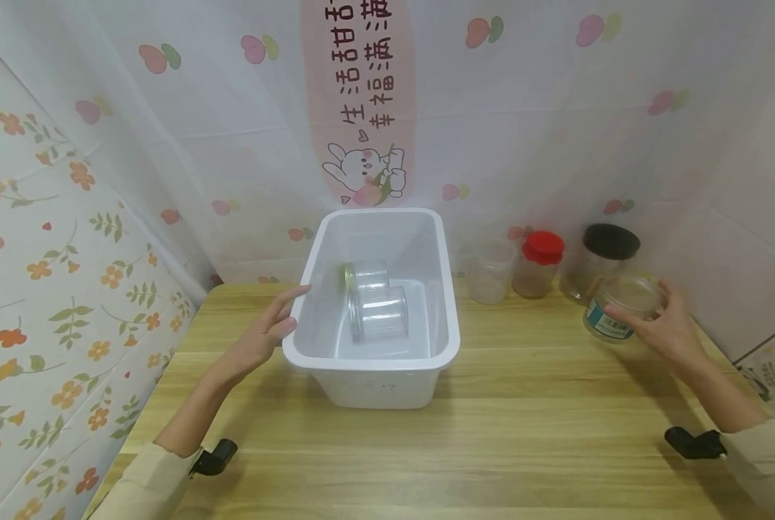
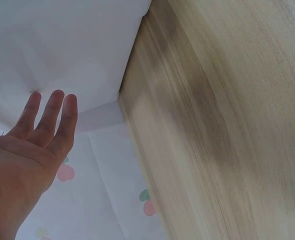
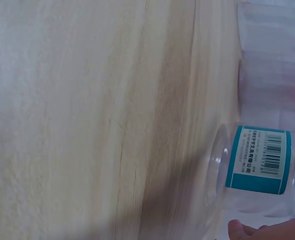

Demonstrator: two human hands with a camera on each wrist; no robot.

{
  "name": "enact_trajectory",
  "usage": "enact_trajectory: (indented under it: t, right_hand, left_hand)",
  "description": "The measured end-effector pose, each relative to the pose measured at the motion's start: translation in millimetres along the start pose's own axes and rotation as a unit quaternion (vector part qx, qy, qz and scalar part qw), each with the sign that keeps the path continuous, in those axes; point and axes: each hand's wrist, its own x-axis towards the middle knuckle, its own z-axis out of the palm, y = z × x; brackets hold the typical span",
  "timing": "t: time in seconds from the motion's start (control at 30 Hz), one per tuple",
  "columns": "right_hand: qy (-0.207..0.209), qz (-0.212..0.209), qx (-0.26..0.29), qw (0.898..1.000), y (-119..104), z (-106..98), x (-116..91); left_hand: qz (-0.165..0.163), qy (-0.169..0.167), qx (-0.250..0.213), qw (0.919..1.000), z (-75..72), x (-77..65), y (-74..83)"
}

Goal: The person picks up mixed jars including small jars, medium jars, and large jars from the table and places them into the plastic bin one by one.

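Note:
A white plastic tub (image 1: 373,386) stands mid-table. Inside it lie two clear jars on their sides, a larger one (image 1: 387,314) in front of a smaller one (image 1: 370,274), both with lids facing left. My left hand (image 1: 266,336) is at the tub's left rim; in the left wrist view its fingers (image 2: 52,112) are extended along the outer wall. At the right, my right hand (image 1: 669,328) holds a clear jar with a teal and white label (image 1: 611,323) between thumb and fingers. Whether that jar's base touches the table, I cannot tell.
Along the back, right of the tub, stand a cloudy clear container (image 1: 489,278), a jar with a red lid (image 1: 538,271) and a jar with a black lid (image 1: 604,253). A printed curtain (image 1: 543,130) hangs behind the wooden table (image 1: 524,433).

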Motion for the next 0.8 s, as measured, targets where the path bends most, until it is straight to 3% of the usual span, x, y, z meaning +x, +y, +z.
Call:
enact_trajectory:
  t: [0.27,0.53,0.8]
  right_hand:
    - [0.018,-0.01,-0.029,0.999,3.5,5.2,4.7]
    - [0.011,0.024,-0.014,1.0,0.9,1.3,0.5]
    - [0.015,0.025,0.009,1.0,-2.3,1.9,-1.5]
  left_hand:
    - [0.004,0.002,0.002,1.0,-0.7,0.2,-2.0]
    - [-0.002,-0.005,-0.002,1.0,-1.0,0.5,-2.8]
    - [-0.004,-0.003,-0.002,1.0,-0.3,-0.1,-0.5]
